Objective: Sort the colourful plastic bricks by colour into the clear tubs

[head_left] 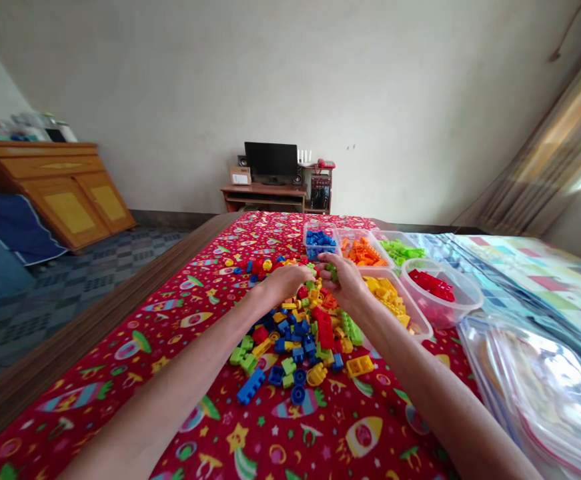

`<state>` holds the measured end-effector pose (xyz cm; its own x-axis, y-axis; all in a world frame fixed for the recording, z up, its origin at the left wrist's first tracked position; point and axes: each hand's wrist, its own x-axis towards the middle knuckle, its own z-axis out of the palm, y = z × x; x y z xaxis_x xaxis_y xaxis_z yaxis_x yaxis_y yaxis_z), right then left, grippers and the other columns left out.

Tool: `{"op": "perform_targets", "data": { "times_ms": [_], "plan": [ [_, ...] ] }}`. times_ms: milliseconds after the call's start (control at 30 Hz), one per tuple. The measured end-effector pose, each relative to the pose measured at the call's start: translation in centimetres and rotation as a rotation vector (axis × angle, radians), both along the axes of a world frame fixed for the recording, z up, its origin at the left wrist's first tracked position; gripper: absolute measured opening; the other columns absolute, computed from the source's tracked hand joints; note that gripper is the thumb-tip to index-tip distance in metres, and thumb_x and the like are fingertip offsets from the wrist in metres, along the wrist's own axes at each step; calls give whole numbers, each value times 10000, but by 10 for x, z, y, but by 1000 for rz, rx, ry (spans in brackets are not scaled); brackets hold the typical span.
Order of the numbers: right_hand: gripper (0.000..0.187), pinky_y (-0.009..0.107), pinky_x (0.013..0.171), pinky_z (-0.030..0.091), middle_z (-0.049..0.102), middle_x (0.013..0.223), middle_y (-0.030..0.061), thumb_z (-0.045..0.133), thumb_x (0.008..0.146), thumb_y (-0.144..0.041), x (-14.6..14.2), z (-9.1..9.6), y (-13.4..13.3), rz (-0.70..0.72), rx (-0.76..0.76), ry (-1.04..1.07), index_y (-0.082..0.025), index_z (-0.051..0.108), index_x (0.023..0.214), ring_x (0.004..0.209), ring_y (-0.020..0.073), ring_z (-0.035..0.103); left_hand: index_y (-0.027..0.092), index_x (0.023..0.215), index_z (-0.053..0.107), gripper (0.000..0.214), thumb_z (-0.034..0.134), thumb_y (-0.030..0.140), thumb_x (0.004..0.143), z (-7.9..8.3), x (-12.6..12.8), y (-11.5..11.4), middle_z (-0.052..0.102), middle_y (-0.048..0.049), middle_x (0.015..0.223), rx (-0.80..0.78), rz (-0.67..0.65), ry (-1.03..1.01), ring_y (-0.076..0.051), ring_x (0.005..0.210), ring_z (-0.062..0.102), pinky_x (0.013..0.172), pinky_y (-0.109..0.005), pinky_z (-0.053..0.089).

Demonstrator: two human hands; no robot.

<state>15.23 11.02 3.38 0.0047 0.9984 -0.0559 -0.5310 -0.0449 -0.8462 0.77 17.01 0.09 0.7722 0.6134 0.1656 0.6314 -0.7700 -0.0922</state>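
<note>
A mixed pile of toy building bricks in blue, yellow, red and green lies on a red patterned cloth. My right hand is closed around a green brick, above the pile's right side. Close by on the left, my left hand reaches over the far part of the pile with its fingers drawn together. Some light green shows at its fingertips, but what they hold is hidden. Just right of my right hand stands a clear tub of yellow bricks.
Beyond the pile stand clear tubs of blue bricks, orange bricks and green bricks. A round tub with red bricks is at right. Clear lids are stacked nearer. A monitor stands on a far desk.
</note>
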Motion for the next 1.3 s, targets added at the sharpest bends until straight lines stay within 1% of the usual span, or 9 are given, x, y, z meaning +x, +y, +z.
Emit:
{"op": "perform_targets", "data": {
  "times_ms": [100,267,433,667,833,933,1000,1133,1300],
  "plan": [
    [97,116,341,170,502,539,-42,595,657,-204,-2,1,-2,-2,2,-22,-141,570,727,408,19,361,222,934,685,214,542,113,817,-1,-7,-2,702,-49,925,37,59,-16,-206,895,659,744,-275,514],
    [109,119,348,181,510,543,-43,593,654,-205,-6,3,-6,-2,-13,-53,-141,576,740,413,20,372,250,972,690,249,568,117,800,-9,-11,0,718,-38,929,22,58,-67,-199,899,663,774,-281,502],
    [101,118,346,187,504,537,-44,590,663,-196,-5,3,-5,5,-18,-55,-140,572,745,413,23,377,238,857,711,148,611,158,783,-14,-12,1,710,-30,828,39,108,-170,-192,850,655,783,-280,486],
    [86,111,334,191,493,538,-43,603,674,-188,4,7,-2,-3,1,-8,-136,563,729,408,19,370,209,795,704,87,618,210,791,-8,-25,12,711,-26,817,-45,150,-328,-187,820,643,751,-269,482],
    [98,108,333,191,507,554,-37,603,675,-195,6,7,-1,-21,6,-13,-134,572,745,415,19,376,226,1033,667,223,585,218,825,-7,-29,15,708,-28,963,3,130,-348,-185,904,644,823,-280,484],
    [108,109,336,200,500,549,-42,617,658,-205,5,6,0,-12,16,-18,-140,573,732,420,20,374,243,1257,528,435,556,151,833,-18,-20,13,661,-49,1133,43,49,-317,-186,1012,616,872,-296,478],
    [113,109,338,201,497,546,-44,622,648,-208,5,6,-1,-12,20,-27,-143,573,726,421,20,371,240,1292,489,519,526,55,809,-24,-13,10,631,-62,1196,51,-44,-280,-187,1071,590,919,-321,460],
    [110,111,336,198,497,541,-44,615,649,-213,4,6,-1,-19,14,-30,-142,575,724,417,21,370,219,1108,608,461,450,-50,769,-26,-5,7,661,-39,1122,21,-171,-185,-174,1014,600,1005,-369,395],
    [106,109,332,202,496,534,-46,619,647,-206,3,4,-1,-13,23,-24,-134,576,711,414,20,376,172,914,606,215,521,27,780,-23,-11,13,645,-45,936,34,-93,-207,-185,902,590,900,-331,445]
  ]
}}
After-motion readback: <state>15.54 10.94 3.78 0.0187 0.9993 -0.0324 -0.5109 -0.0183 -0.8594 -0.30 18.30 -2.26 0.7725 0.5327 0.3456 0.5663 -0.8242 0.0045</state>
